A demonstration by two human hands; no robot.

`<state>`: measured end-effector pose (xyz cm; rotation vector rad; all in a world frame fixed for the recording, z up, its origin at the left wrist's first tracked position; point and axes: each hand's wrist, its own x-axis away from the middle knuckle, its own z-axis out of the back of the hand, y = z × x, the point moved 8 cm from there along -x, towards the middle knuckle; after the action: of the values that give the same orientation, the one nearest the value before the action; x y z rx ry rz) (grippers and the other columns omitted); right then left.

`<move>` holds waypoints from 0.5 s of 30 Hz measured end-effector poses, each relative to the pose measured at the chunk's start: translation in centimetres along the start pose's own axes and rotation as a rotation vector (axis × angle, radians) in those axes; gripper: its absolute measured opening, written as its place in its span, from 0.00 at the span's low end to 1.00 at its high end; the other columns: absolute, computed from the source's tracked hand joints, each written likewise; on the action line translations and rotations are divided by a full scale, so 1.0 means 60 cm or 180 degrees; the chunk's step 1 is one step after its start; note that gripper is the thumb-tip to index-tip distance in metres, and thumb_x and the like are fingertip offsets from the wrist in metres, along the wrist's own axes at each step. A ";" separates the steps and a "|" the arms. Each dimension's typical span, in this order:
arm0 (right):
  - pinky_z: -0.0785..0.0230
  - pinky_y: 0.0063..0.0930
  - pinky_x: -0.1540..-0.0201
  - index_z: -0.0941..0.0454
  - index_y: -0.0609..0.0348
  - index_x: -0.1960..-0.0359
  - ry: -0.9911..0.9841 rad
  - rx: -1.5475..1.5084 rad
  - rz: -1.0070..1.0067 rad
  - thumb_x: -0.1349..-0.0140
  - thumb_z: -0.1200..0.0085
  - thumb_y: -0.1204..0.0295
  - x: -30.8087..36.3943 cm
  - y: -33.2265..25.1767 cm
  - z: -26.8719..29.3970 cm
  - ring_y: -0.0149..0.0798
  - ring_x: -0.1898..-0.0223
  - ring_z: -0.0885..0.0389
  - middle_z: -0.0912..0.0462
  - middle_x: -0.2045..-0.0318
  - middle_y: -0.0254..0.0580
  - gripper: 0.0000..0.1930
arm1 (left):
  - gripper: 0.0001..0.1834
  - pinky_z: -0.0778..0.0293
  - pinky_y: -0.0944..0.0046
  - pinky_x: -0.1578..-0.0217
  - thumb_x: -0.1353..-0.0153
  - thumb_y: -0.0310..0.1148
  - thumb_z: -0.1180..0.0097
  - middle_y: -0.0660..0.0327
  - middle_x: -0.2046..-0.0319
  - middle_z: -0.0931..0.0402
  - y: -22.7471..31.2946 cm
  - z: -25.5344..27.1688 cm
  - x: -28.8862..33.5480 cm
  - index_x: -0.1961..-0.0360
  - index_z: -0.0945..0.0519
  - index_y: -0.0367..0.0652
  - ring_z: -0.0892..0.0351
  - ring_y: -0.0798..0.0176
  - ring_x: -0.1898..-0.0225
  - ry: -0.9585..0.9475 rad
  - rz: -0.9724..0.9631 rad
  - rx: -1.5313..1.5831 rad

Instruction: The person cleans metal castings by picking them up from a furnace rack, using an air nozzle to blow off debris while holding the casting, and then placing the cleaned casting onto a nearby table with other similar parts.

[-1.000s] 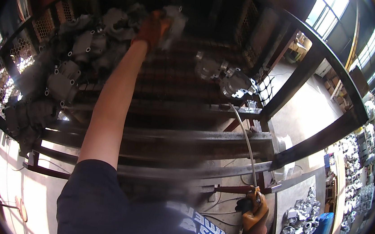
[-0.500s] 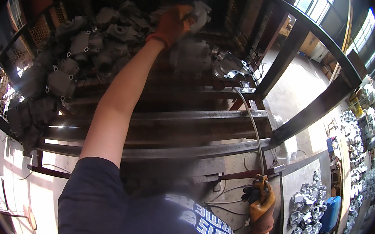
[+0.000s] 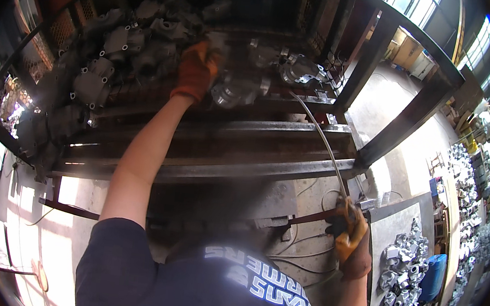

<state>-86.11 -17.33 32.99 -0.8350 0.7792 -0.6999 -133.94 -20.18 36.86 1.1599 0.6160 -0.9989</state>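
Observation:
My left hand (image 3: 197, 69), in an orange glove, reaches over the dark metal rack. Its curled fingers are blurred by motion, beside a grey smear that I cannot make out. Just right of it sits a grey metal casting (image 3: 239, 90), tilted on the bars. Behind that are a darker casting (image 3: 263, 53) and a shinier one (image 3: 303, 70). At the lower right, my gloved right hand (image 3: 352, 237) is closed round the handle of what looks like a blow gun. Its long, thin, curved tube (image 3: 328, 146) runs up toward the rack, ending near the castings.
Several grey castings (image 3: 123, 38) are heaped on the rack's left side. Steel bars (image 3: 243, 173) cross in front of me, and a thick post (image 3: 410, 119) slants at the right. Hoses (image 3: 305, 265) lie below. More castings (image 3: 401, 274) are piled beside a blue container (image 3: 433, 277).
My left hand has come back nearer and to the left, away from where it held a casting at the rack's back. My right hand keeps hold of the gun; its tube tip has shifted left.

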 end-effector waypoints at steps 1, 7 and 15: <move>0.26 0.32 0.60 0.25 0.69 0.49 -0.0070 0.0398 0.0429 0.47 0.51 0.87 -0.017 -0.032 -0.005 0.45 0.60 0.18 0.18 0.61 0.52 0.21 | 0.12 0.23 0.55 0.59 0.38 0.28 0.45 0.46 0.63 0.19 -0.025 0.007 0.006 0.56 0.20 0.33 0.18 0.48 0.62 0.0093 0.0193 -0.0138; 0.25 0.43 0.59 0.25 0.57 0.42 -0.0501 0.1506 0.0764 0.49 0.44 0.76 -0.093 -0.113 -0.073 0.58 0.64 0.18 0.19 0.62 0.57 0.27 | 0.19 0.24 0.52 0.54 0.42 0.40 0.39 0.45 0.60 0.18 -0.017 0.025 -0.006 0.55 0.18 0.37 0.19 0.45 0.56 -0.0479 0.0894 -0.1648; 0.27 0.36 0.65 0.21 0.61 0.57 0.0028 0.1636 0.0620 0.42 0.39 0.67 -0.137 -0.133 -0.096 0.62 0.64 0.20 0.19 0.71 0.60 0.14 | 0.26 0.26 0.55 0.49 0.38 0.48 0.44 0.46 0.47 0.22 -0.074 -0.029 -0.001 0.45 0.23 0.41 0.25 0.47 0.43 -0.0499 0.1159 -0.1041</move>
<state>-96.99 -16.91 39.77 -0.2860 0.6371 -0.6873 -137.74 -18.86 34.32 0.8549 0.4047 -0.6415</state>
